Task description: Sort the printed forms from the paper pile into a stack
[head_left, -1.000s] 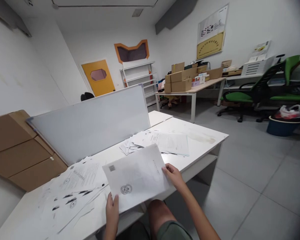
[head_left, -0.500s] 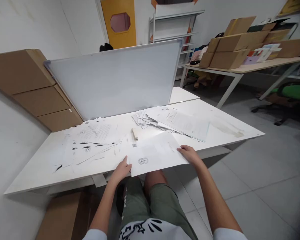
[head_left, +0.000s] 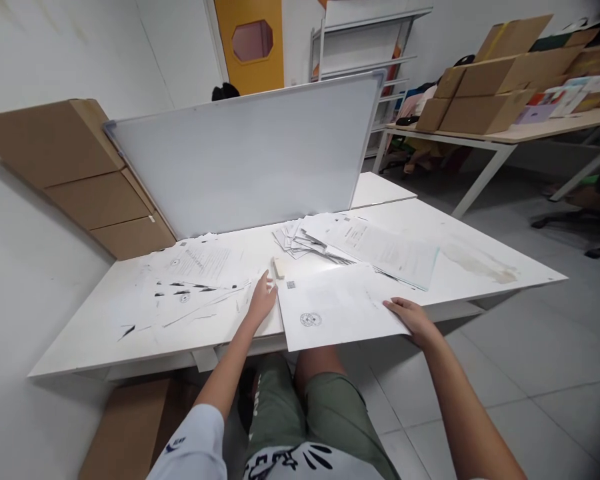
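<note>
My right hand (head_left: 409, 318) pinches the right edge of a white paper sheet (head_left: 340, 307) that bears a round stamp and a small square code. The sheet overhangs the front edge of the white table (head_left: 95, 343). Just off its left edge, my left hand (head_left: 263, 298) holds nothing, with its fingers stretched out. Its fingertips are close to a small cream stapler (head_left: 279, 268); whether they touch it I cannot tell.
Loose printed papers (head_left: 200, 263) spread over the table's left part. A stack of documents (head_left: 375, 247) lies at the right. Behind stands a whiteboard (head_left: 250, 157), beside stacked cardboard boxes (head_left: 90, 180). Another box (head_left: 125, 427) sits under the table.
My left hand has let go of the sheet's left edge and moved forward to the stapler. My right hand keeps its hold on the sheet. The view has shifted slightly.
</note>
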Tool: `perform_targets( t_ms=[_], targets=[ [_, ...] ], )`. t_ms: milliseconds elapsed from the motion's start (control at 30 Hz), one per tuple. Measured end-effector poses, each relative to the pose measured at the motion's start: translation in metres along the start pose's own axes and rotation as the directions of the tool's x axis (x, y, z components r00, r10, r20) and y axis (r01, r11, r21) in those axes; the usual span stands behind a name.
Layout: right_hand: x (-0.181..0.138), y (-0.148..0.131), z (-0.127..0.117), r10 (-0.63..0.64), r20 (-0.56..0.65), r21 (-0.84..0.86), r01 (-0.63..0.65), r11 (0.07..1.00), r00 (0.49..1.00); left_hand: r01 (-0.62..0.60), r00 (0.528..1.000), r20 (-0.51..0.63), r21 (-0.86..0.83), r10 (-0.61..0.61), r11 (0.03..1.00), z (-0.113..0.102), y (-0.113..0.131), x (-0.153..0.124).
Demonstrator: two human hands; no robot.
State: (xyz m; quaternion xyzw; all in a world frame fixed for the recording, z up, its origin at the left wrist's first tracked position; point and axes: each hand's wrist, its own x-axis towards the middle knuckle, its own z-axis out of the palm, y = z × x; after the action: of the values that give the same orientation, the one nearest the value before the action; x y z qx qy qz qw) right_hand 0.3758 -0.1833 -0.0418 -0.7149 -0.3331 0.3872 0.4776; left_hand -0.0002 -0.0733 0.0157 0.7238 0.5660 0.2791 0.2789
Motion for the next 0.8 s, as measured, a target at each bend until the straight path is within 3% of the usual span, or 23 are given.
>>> perform_targets(
  t_ms=[100, 233, 433, 800],
  targets=[
    [0.011, -0.018, 0.000, -0.023, 0.010, -0.054, 0.023, 0.998, 1.000, -0.155, 0.987, -0.032, 0.094, 0.159, 0.983, 0.020, -0.005, 0.022],
    [0.021, -0.029, 0.002, 0.022, 0.051, -0.087, -0.017, 0.996, 0.998, -0.287, 0.957, 0.046, 0.288, 0.286, 0.914, 0.036, -0.011, 0.023],
    [0.024, -0.024, 0.002, 0.073, 0.117, -0.094, -0.062, 0.994, 0.990, -0.308, 0.951, 0.071, 0.312, 0.301, 0.899, 0.038, -0.017, 0.021],
    [0.024, -0.018, 0.003, 0.030, 0.096, -0.084, -0.022, 0.996, 0.995, -0.351, 0.936, 0.113, 0.219, 0.333, 0.911, 0.035, -0.023, 0.027]
  ],
)
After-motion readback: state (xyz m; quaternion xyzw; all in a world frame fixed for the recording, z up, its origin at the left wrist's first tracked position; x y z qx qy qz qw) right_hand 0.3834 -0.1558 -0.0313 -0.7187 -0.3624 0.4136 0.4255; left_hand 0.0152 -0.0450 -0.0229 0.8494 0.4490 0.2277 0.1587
